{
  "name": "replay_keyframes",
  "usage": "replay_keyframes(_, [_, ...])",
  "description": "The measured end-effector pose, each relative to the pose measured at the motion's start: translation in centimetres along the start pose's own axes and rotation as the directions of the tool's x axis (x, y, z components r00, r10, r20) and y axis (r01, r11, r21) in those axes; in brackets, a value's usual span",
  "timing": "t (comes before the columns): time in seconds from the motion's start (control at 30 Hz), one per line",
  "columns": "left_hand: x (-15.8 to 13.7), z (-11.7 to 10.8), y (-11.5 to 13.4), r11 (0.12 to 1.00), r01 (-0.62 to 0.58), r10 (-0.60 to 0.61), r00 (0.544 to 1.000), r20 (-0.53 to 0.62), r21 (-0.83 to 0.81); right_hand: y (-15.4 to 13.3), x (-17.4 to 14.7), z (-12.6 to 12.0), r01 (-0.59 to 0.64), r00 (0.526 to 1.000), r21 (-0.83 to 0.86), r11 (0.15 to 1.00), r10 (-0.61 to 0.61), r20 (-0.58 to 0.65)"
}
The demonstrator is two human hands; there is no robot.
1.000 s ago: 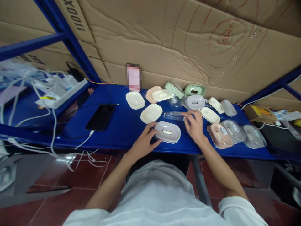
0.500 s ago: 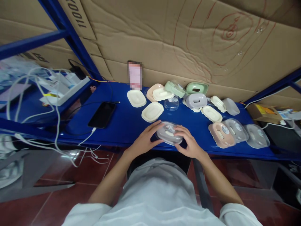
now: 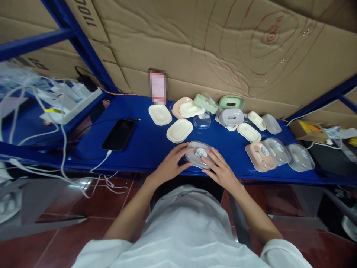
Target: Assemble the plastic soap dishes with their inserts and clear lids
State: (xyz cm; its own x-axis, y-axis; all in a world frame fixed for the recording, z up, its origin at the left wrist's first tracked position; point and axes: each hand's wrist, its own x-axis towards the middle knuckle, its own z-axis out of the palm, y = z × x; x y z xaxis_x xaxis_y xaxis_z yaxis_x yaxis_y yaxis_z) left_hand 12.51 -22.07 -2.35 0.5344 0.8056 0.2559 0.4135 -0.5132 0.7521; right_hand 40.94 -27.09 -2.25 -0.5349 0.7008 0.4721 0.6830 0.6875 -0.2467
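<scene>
A grey soap box [image 3: 195, 147] with a clear lid and a round printed sticker lies near the front edge of the table, in front of me. My left hand [image 3: 170, 163] grips its left end, thumb at the near side and fingers at the far side. Over the right end is my right hand [image 3: 223, 172], its fingers across the lid beside the sticker and its thumb at the near edge. The right end of the box is partly hidden under those fingers. Just beyond it lies a cream soap tray [image 3: 180, 131].
On the blue table [image 3: 150, 149], lidded soap boxes [image 3: 262, 156] stand at the right. Loose trays, a clear lid [image 3: 202, 121] and green parts [image 3: 231, 102] lie at the back. A black phone [image 3: 118, 134] with cables is on the left. Cardboard [image 3: 167, 37] walls the back.
My right hand's fingers have shifted over the lid and lie flatter, uncovering more of the sticker. My left hand stays at the left end. The whole view has shifted slightly.
</scene>
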Motion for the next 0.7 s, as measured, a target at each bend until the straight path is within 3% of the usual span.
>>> replay_keyframes(0.17, [-0.1, -0.1, 0.3, 1.000, -0.002, 0.001, 1.000, 0.019, 0.029, 0.4, 0.8, -0.8, -0.135, 0.990, 0.054, 0.989, 0.137, -0.028])
replay_keyframes(0.27, [-0.1, 0.0, 0.4, 0.997, 0.014, -0.011, 0.999, -0.044, 0.072, 0.6, 1.0, -2.0, -0.194, 0.976, -0.041, 0.980, 0.189, -0.105])
replay_keyframes(0.33, [0.0, 0.3, 0.3, 0.984, 0.045, -0.020, 0.990, -0.143, 0.173, 0.8, 0.4, -2.7, -0.294, 0.947, -0.160, 0.942, 0.264, -0.184])
replay_keyframes(0.47, [0.4, 1.4, -0.1, 0.908, 0.170, -0.052, 0.953, -0.300, 0.383, 1.3, -1.9, -3.2, -0.514, 0.846, -0.342, 0.787, 0.399, -0.355])
replay_keyframes(0.6, [0.1, 1.5, -0.7, 0.863, 0.199, -0.045, 0.946, -0.322, 0.464, 2.6, -3.6, -3.1, -0.616, 0.775, -0.363, 0.699, 0.457, -0.437])
replay_keyframes(0.7, [-0.7, 0.4, -1.1, 0.842, 0.188, -0.018, 0.946, -0.323, 0.506, 4.2, -3.1, -3.6, -0.644, 0.760, -0.360, 0.675, 0.507, -0.407])
